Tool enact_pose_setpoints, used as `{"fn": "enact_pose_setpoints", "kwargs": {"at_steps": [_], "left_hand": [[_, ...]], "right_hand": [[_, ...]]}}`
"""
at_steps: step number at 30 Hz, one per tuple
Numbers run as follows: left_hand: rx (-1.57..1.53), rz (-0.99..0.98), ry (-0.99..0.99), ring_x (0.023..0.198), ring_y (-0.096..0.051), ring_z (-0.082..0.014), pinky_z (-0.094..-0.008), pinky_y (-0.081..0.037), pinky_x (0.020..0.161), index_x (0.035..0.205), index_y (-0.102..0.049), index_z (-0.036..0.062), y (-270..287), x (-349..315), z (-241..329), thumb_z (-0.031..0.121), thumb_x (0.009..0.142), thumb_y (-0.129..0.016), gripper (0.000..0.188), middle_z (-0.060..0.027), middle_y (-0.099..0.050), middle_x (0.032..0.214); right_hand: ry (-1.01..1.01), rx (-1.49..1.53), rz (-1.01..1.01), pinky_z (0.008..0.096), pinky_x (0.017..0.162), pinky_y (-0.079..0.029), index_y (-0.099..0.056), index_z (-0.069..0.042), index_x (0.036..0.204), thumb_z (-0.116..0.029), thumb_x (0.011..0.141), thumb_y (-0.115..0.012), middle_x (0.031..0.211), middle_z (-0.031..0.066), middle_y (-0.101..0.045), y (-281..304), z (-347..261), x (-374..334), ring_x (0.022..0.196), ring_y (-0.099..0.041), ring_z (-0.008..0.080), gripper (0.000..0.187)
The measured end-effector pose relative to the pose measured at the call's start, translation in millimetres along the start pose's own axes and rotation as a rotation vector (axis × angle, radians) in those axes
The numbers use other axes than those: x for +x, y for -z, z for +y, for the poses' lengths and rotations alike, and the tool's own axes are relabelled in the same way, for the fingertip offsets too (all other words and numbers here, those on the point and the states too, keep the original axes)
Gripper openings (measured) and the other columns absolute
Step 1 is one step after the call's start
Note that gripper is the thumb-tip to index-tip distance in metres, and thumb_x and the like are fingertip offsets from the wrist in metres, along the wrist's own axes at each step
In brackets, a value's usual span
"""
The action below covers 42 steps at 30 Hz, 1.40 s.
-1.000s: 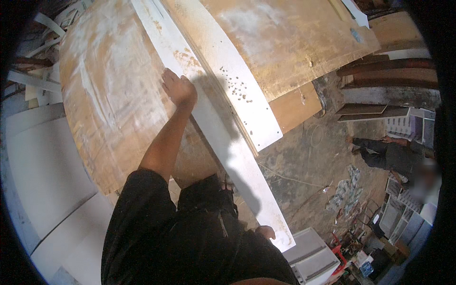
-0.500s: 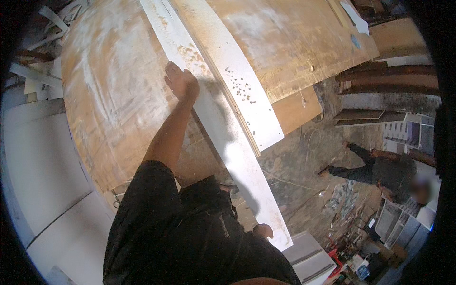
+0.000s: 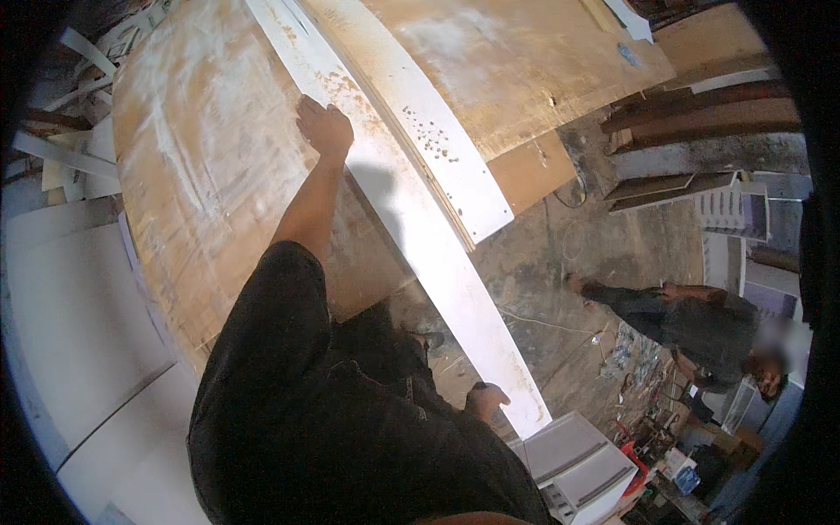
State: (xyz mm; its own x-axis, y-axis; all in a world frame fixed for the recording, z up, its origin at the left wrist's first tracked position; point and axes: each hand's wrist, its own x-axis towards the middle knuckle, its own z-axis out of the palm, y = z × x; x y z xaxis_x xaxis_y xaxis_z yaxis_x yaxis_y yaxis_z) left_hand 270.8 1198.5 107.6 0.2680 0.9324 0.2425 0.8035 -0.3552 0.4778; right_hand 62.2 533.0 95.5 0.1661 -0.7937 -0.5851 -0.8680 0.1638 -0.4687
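Note:
A long narrow white board [image 3: 429,262] runs from the far tabletop toward me, its near end sticking out past the table edge. Sawdust-like brown specks lie on its face. My left hand [image 3: 325,129] is at the board's left edge, its fingers curled over that edge. Close to the near end, my right hand [image 3: 486,402] grips the same edge, thumb on top and its other fingers hidden beneath. Just right of this board is a thin wooden strip [image 3: 437,206], alongside a second white board [image 3: 468,166] with small dark bits scattered on it.
The worn wooden tabletop [image 3: 201,149] carries whitish smears. White panels [image 3: 96,315] stand at the left. On the right, another person [image 3: 700,319] is on the littered floor, near stacked boards [image 3: 709,131]. A white drawer-like box [image 3: 582,464] sits by the board's near end.
My view has shifted slightly, so the boards and both hands appear higher. Both hands keep their places on the white board. The other person's legs have come together.

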Motion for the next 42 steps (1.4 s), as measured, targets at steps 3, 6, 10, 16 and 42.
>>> {"fn": "enact_pose_setpoints", "kwargs": {"at_steps": [3,6,10,16,42], "left_hand": [[-0.039,0.037,-0.006,0.141,-0.028,-0.0370,-0.0489,-0.021,0.117,0.145,-0.024,-0.0113,1.0,-26.5,-7.6,0.021,0.094,-0.048,0.065,-0.0228,-0.031,0.151],[0.017,0.039,-0.029,0.142,-0.027,-0.0373,-0.0489,-0.021,0.116,0.145,-0.024,-0.0116,4.2,-74.3,7.9,0.022,0.095,-0.048,0.065,-0.0236,-0.031,0.151],[0.041,-0.090,0.055,0.145,-0.022,-0.0344,-0.0461,-0.017,0.119,0.149,-0.020,-0.0079,9.9,-77.0,15.0,0.027,0.098,-0.042,0.066,-0.0223,-0.025,0.156],[0.040,-0.002,0.026,0.144,-0.024,-0.0368,-0.0463,-0.018,0.118,0.147,-0.022,-0.0112,-0.6,-59.8,-19.0,0.026,0.097,-0.041,0.064,-0.0243,-0.028,0.153],[0.000,-0.030,-0.039,0.140,-0.027,-0.0432,-0.0497,-0.019,0.116,0.144,-0.020,-0.0165,10.0,-58.6,0.7,0.019,0.094,-0.050,0.068,-0.0327,-0.028,0.149]], "right_hand": [[-0.087,-0.036,-0.050,0.0478,0.092,-0.049,-0.055,0.004,0.127,-0.052,0.099,-0.030,0.119,0.0173,-0.064,-6.3,-19.5,-30.9,0.105,-0.064,0.0322,0.067],[-0.110,0.177,-0.128,0.0443,0.090,-0.049,-0.054,0.005,0.125,-0.061,0.099,-0.019,0.115,0.0144,-0.064,-7.2,-0.9,-7.1,0.103,-0.063,0.0295,0.079],[-0.218,0.362,-0.285,0.0390,0.076,-0.052,-0.061,0.004,0.111,-0.067,0.096,-0.013,0.099,0.0093,-0.068,2.2,16.8,39.0,0.090,-0.063,0.0261,0.087],[-0.070,-0.049,0.047,0.0410,0.077,-0.053,-0.065,0.002,0.106,-0.067,0.096,-0.009,0.093,0.0117,-0.069,-16.0,-8.2,-49.9,0.086,-0.064,0.0283,0.090],[0.454,-0.181,-0.707,0.0310,0.067,-0.040,-0.054,0.003,0.089,-0.059,0.100,-0.038,0.075,0.0018,-0.045,-8.3,13.0,-51.4,0.072,-0.040,0.0133,0.065]]}}
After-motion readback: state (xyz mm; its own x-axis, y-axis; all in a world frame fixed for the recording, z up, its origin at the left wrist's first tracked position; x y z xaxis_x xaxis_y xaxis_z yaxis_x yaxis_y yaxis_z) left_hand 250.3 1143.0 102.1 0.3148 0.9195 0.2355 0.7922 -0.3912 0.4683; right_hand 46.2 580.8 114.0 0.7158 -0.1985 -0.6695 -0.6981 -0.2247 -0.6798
